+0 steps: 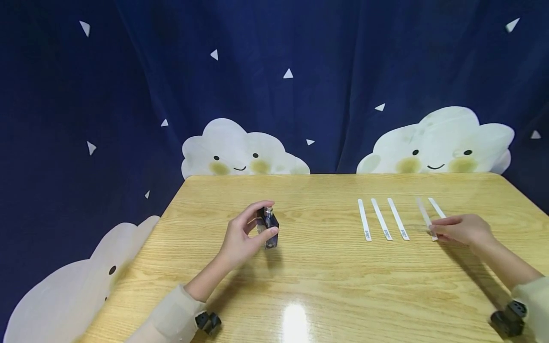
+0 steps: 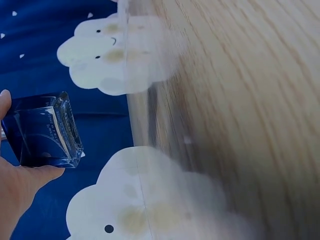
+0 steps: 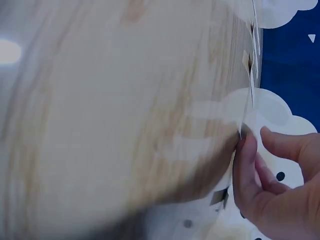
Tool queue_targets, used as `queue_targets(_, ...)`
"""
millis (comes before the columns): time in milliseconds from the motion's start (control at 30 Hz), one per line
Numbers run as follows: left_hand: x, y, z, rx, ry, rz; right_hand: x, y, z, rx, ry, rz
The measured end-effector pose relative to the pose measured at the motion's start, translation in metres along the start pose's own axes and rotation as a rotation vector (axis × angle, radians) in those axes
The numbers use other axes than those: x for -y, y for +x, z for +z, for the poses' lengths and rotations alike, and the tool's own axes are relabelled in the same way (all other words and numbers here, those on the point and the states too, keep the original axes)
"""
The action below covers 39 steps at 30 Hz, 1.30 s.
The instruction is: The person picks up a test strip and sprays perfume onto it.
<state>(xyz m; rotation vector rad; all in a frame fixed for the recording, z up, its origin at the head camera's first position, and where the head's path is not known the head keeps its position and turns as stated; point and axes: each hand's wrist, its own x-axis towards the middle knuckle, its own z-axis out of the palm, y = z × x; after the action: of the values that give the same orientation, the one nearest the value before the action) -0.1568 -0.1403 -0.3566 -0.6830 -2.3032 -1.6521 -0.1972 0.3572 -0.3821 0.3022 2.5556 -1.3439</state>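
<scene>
My left hand [image 1: 244,236] holds a dark blue glass perfume bottle [image 1: 270,224] above the table, fingers over its top and thumb low on its side. The left wrist view shows the bottle [image 2: 42,132] tilted, its thick clear base facing right. My right hand [image 1: 463,229] pinches the near end of a white paper test strip [image 1: 423,212], which looks blurred. Beside that hand another white strip [image 1: 436,207] lies partly behind the fingers. Three more strips, a left one [image 1: 364,220], a middle one [image 1: 381,219] and a right one [image 1: 398,219], lie side by side with small dark print at their near ends.
The wood-grain table [image 1: 317,271] has a shiny reflection near its front. Behind it hangs a dark blue curtain [image 1: 257,85] with white clouds and triangles. A black device [image 1: 208,323] sits at the left wrist and another [image 1: 509,318] at the right.
</scene>
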Motion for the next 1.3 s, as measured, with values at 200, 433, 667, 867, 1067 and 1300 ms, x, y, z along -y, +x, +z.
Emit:
queue_targets(200, -0.001, 0.000, -0.001, 0.001, -0.013, 0.001, 0.004, -0.008, 0.001, -0.116, -0.256, -0.050)
queue_targets(433, -0.001, 0.000, -0.001, -0.005, -0.014, 0.002, 0.019, -0.009, 0.021, -0.071, -0.307, -0.129)
queue_targets(667, -0.001, 0.000, -0.001, -0.004, -0.016, -0.003, 0.024, -0.006, 0.043, -0.034, -0.342, -0.158)
queue_targets(867, -0.001, -0.001, -0.003, -0.007, -0.014, -0.011, 0.029, 0.001, 0.055, -0.096, -0.475, -0.250)
queue_targets(1067, -0.002, -0.002, -0.003, -0.006, -0.006, -0.012, 0.032, 0.003, 0.054, -0.133, -0.534, -0.239)
queue_targets(1300, -0.004, -0.001, -0.006, -0.019, -0.010, 0.019, 0.038, 0.000, 0.047, -0.095, -0.477, -0.151)
